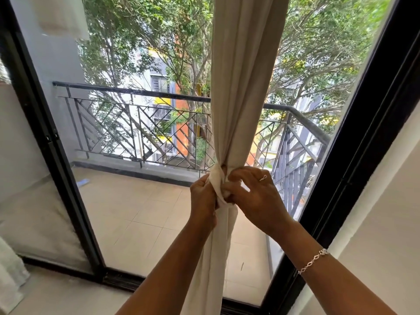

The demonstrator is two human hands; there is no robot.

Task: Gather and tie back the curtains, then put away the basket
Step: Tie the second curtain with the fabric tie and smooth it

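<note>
Centrally: beige curtain [238,87], gathered, hanging before the glass door [136,201]. A fabric tie [218,186] is wrapped round it. Left hand [203,197] grips the tie. Right hand [256,194] pinches it opposite, the hands close together. Beyond: balcony railing [136,93].

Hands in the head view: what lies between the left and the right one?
In the head view, the gathered curtain, cinched by a fabric tie, fills the gap between the left hand and the right hand; both hold the tie.
</note>
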